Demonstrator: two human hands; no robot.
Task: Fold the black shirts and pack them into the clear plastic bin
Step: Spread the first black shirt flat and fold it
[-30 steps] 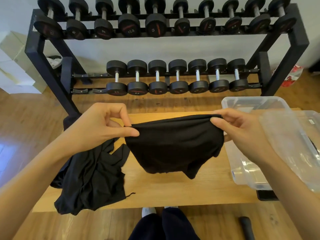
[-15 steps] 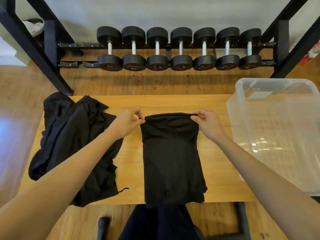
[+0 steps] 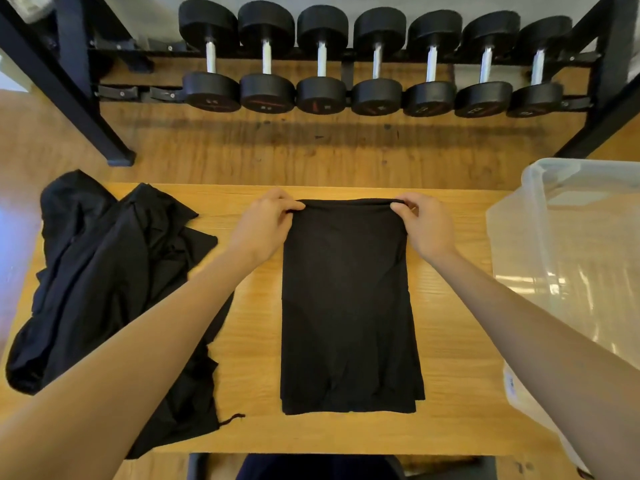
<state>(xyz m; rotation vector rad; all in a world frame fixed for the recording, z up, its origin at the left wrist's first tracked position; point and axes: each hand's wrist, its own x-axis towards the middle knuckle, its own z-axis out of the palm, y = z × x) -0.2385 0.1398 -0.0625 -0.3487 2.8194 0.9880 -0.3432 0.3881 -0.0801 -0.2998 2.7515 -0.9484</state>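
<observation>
A black shirt (image 3: pixel 349 306) lies flat on the wooden bench (image 3: pixel 457 393), folded into a long narrow panel that runs from 12 o'clock down to 6 o'clock at the middle of the view, its near hem just short of the bench's front edge. The left hand (image 3: pixel 261 226) pinches the far corner at 11 o'clock of the panel, thumb and fingers (image 3: pixel 294 206) closed on the fabric edge; the right hand (image 3: pixel 427 225) does the same at the 1 o'clock corner, its fingers (image 3: pixel 398 206) curled around a small roll of cloth. Both forearms reach in from the lower corners. At 9 o'clock a pile (image 3: pixel 104 289) of crumpled black shirts (how many, I cannot tell) spreads over the left end of the bench, partly under the left forearm and hanging past the left edge, with a loose thread trailing near the front edge. At 3 o'clock stands the clear bin (image 3: pixel 571 237), its near wall just beside the bench's right end; nothing dark shows through its walls. Beyond the bench, at 12 o'clock, a black rack (image 3: pixel 79 98) on the wood floor carries a row of seven dumbbells (image 3: pixel 375 60). At 6 o'clock, under the bench edge, dark trousers (image 3: pixel 318 467) show
</observation>
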